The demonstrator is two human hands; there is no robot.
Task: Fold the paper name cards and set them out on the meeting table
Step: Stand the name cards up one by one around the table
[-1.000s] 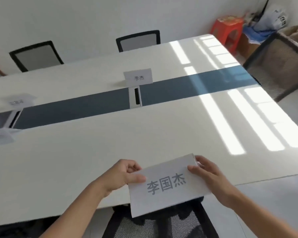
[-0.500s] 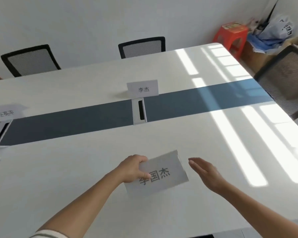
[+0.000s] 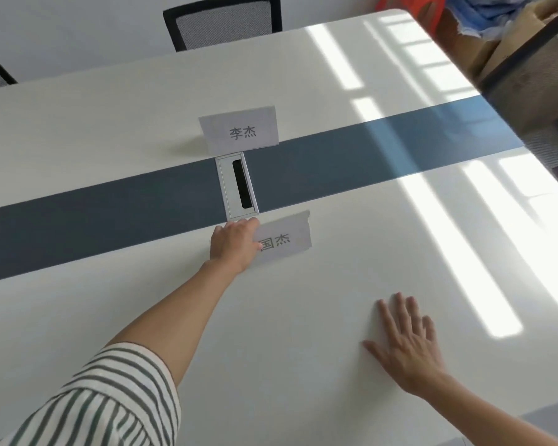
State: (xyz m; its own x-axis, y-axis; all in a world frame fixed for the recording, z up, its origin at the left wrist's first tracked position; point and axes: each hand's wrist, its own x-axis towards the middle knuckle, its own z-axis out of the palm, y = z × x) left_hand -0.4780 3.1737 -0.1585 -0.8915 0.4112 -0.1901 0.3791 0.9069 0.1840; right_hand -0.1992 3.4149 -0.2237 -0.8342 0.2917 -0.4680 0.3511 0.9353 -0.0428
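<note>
Broadly, the bench (image 3: 303, 349) lies bare toward 5 o'clock, with ample room. At 12 o'clock from the left hand (image 3: 234, 244), just beside the cable port (image 3: 237, 188), stands the folded name card (image 3: 284, 241): light, limp, tip-prone; left fingers (image 3: 255, 246) pinch its near-left edge. Right hand (image 3: 406, 339) rests flat, fingers spread.

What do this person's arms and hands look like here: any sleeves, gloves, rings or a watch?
Both hands are bare: no gloves, rings or watch show on the left hand or the right hand. The left arm wears a short sleeve, white with dark green stripes, ending above the elbow. The right forearm is bare; its sleeve is out of view.
</note>
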